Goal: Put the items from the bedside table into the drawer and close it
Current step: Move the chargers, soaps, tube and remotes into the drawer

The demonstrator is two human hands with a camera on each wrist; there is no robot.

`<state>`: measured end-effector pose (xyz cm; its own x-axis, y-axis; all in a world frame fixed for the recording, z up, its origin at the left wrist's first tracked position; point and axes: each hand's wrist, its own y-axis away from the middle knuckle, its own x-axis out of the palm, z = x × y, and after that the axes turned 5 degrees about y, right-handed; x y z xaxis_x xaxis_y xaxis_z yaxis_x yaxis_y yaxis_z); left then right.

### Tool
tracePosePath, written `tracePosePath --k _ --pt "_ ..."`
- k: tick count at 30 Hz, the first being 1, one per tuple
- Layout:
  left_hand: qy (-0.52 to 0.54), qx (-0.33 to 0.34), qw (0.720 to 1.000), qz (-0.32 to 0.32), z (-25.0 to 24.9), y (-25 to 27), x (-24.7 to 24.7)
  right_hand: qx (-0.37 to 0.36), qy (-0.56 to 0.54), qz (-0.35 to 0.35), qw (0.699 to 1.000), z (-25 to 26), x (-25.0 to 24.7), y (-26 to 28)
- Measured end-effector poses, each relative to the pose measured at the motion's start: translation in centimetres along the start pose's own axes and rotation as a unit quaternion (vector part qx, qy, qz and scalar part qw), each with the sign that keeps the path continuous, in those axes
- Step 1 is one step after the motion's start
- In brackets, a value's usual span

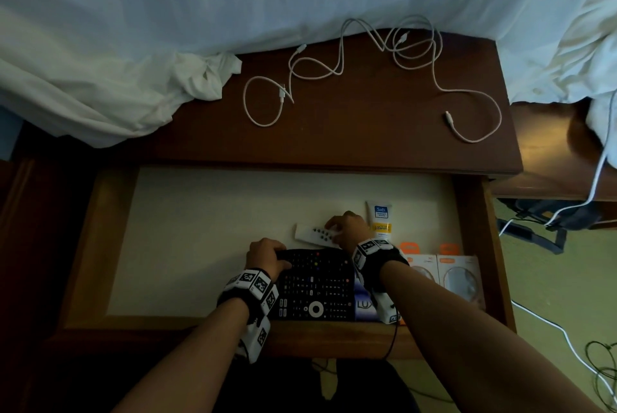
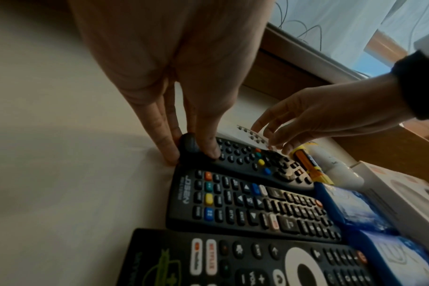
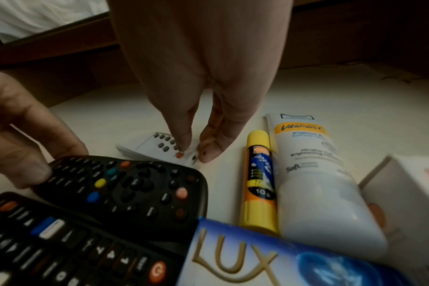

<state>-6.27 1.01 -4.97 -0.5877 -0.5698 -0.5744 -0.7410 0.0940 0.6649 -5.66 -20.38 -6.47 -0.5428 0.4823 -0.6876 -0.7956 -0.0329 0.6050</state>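
Observation:
The drawer [image 1: 100, 245] stands pulled out, lined in cream. My left hand [image 1: 265, 254] [image 2: 194, 154] grips the left end of a black remote [image 1: 314, 257] [image 2: 252, 164] [image 3: 135, 185], thumb on the buttons, fingers on its end edge. That remote lies beside two more black remotes [image 1: 317, 295] [image 2: 245, 203]. My right hand [image 1: 345, 229] [image 3: 194, 152] pinches the right end of a small white remote [image 1: 314, 234] [image 3: 157, 145] on the liner just behind. Two white cables [image 1: 300, 78] [image 1: 467, 102] lie loose on the bedside table [image 1: 367, 138].
In the drawer's right part lie a Lux soap box [image 1: 362, 304] [image 3: 269, 257], a yellow glue stick [image 3: 258, 180], a white tube [image 1: 380, 219] [image 3: 314, 174] and two white boxes [image 1: 447, 275]. Bed sheets [image 1: 133, 45] hang over the table's back edge. Cables trail on the floor [image 1: 551, 329] to the right.

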Motion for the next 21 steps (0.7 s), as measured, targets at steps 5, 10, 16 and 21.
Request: tracePosePath --k 5,10,16,21 --pt "-0.004 0.012 1.0 -0.001 -0.2 0.3 -0.2 -0.028 0.012 0.017 0.999 0.2 0.0 0.0" --pt "-0.014 0.009 1.0 -0.007 -0.2 0.0 -0.1 -0.069 0.025 0.022 0.997 0.3 0.3 0.3" --pt "-0.018 -0.004 1.0 -0.01 -0.3 -0.2 0.1 -0.072 0.035 0.026 0.996 0.3 0.1 0.7" --pt "-0.046 -0.034 0.998 0.005 -0.7 -0.2 -0.2 -0.063 0.028 0.009 0.998 0.3 -0.5 1.5"
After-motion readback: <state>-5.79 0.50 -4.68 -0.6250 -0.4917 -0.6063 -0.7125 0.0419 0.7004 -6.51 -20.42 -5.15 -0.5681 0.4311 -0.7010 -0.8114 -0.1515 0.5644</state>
